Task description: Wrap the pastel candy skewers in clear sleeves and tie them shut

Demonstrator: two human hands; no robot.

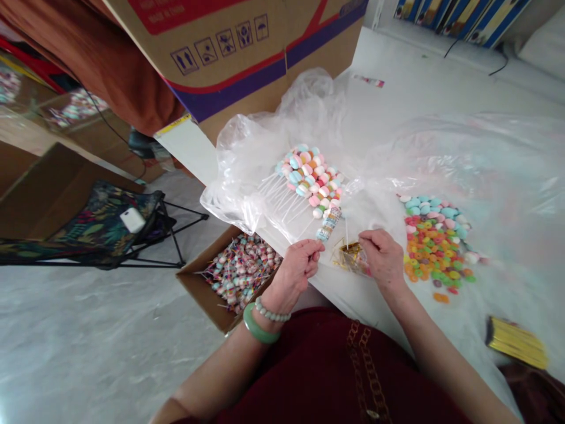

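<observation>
My left hand point(298, 265) grips a candy skewer in a clear printed wrapper point(329, 225), which tilts up from my fingers. My right hand point(383, 256) is curled just beside a small heap of gold twist ties point(352, 258), and a thin upright stick point(346, 232) stands between it and the wrapper. Whether those fingers hold anything is hard to tell. A bunch of pastel candy skewers point(309, 179) lies on a crumpled plastic bag point(247, 171). Loose colourful candies point(435, 241) are spread to the right.
A cardboard box of finished skewers point(241, 274) sits at the table's near edge. A bundle of gold ties point(516, 341) lies at right. A large carton point(229, 53) looms overhead. A folding chair point(88, 227) holds a white phone point(132, 219).
</observation>
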